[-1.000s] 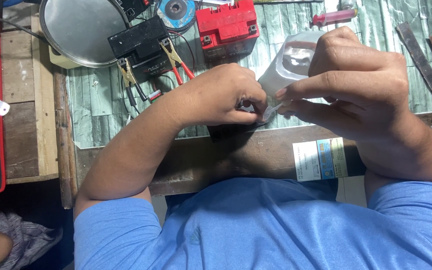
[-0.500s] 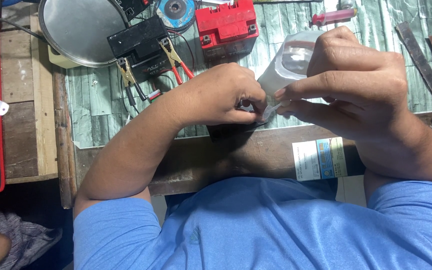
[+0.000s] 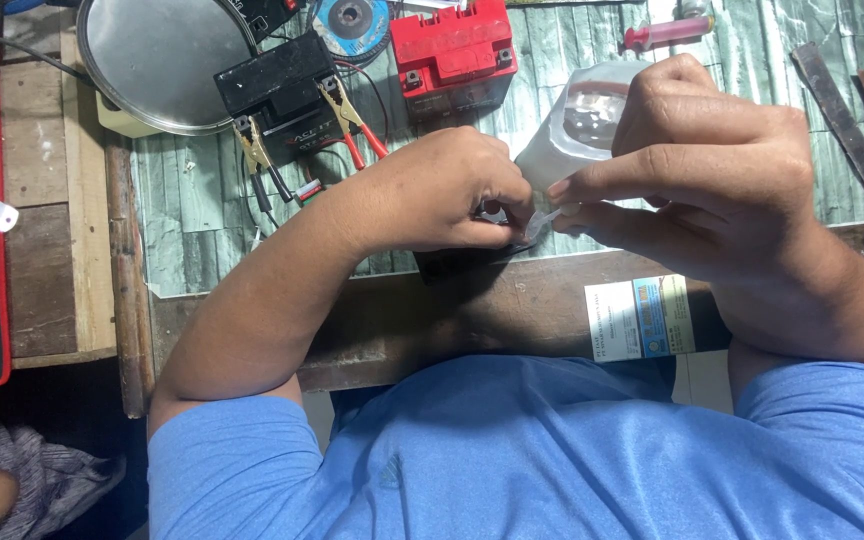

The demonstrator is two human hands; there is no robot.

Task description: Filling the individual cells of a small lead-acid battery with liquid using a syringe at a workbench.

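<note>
Nothing has shifted since a second ago: our hands stay locked together over the front edge of the bench. Our right hand is wrapped around a translucent white plastic bottle, tilted with its thin clear nozzle pinched between thumb and forefinger. Our left hand is closed into a narrow pinch right at that nozzle tip, above a small dark block mostly hidden beneath it. Behind them lie a black rectangular battery with clamps, a red battery box and a round metal lid.
</note>
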